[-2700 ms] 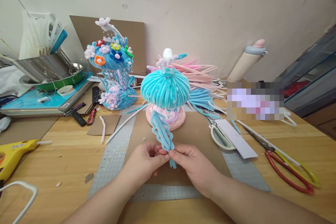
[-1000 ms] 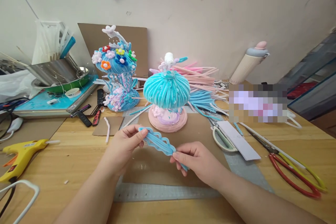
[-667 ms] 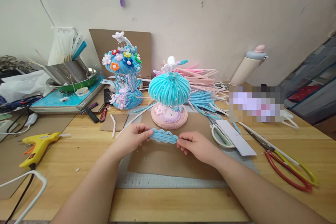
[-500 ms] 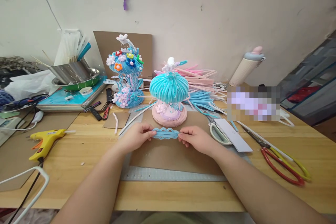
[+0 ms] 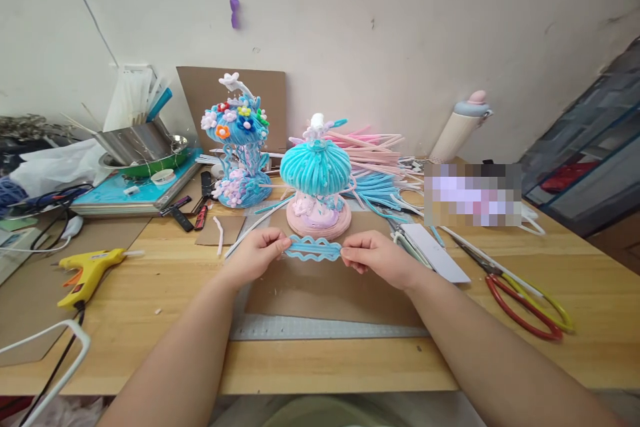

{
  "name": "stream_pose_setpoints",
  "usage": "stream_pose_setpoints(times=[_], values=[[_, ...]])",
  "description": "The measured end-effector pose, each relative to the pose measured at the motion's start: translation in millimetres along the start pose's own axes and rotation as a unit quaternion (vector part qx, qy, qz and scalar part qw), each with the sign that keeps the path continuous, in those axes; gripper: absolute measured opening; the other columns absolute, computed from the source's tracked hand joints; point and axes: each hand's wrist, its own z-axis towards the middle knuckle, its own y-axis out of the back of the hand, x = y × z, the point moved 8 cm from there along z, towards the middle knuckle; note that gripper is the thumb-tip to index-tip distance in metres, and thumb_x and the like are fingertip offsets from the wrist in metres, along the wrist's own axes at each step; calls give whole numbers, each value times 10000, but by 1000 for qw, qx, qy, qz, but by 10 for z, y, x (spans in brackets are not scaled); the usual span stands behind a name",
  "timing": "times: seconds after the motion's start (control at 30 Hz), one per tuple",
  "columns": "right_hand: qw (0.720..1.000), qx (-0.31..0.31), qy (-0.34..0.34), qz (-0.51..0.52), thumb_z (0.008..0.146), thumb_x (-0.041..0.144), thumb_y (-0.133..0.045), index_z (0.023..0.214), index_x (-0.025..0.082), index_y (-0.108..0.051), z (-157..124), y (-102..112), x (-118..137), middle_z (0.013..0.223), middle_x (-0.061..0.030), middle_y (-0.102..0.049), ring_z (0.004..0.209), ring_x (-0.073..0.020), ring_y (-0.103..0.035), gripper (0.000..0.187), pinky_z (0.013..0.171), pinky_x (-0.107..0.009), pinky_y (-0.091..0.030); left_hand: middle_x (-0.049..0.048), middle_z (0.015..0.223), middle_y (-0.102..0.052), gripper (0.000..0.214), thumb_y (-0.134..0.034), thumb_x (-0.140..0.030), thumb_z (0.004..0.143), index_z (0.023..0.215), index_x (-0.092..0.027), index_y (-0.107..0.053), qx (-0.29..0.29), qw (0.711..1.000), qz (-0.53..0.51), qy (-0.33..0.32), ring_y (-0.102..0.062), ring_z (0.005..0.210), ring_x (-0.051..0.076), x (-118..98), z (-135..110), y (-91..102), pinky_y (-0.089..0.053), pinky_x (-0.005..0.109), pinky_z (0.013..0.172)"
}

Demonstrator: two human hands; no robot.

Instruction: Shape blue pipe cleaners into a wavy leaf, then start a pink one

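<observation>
A light-blue strip of pipe cleaners (image 5: 314, 249), with straight strands in the middle and wavy ones along both sides, is stretched between my hands. My left hand (image 5: 260, 253) pinches its left end between thumb and fingers. At its right end my right hand (image 5: 373, 257) does the same. Just behind it stands a turquoise pipe-cleaner mushroom (image 5: 316, 170) on a round pink base (image 5: 320, 221). Below the strip lies a brown cardboard sheet (image 5: 330, 297) on a pale cutting mat (image 5: 320, 329).
A blue flower-covered model (image 5: 235, 147) stands back left. Bundled blue pipe cleaners (image 5: 377, 188) and pink ones (image 5: 370, 150) lie behind. At left rests a yellow glue gun (image 5: 93, 273); at right, red-and-yellow-handled scissors (image 5: 525, 307), a white card (image 5: 436, 253) and a tilted bottle (image 5: 457, 127).
The wavy sides of the blue strip now stand farther out from its middle strands, and the strip spans slightly wider. Both hands keep their pinch. The view has shifted slightly.
</observation>
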Motion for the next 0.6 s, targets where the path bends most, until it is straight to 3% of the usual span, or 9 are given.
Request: stream_pose_setpoints(times=[0.43,0.6], values=[[992,36,-59,101,773,318,-510,632,144,-503,-1,-124,-148,511,42,-438,414,-60,-382,224,438,-216,-291,-50,521,-423,363,-452,-454,803,576,-171,-477,-9,1000,-9,16,-344,472,84,20,-3,-17,-262,208,452],[988,26,-78,134,751,311,-521,625,146,-504,23,-146,-199,526,35,-441,434,-61,-370,209,423,-211,-298,-48,496,-446,369,-472,-448,790,549,-170,-503,-45,999,9,14,-383,454,90,26,11,17,-297,216,452]])
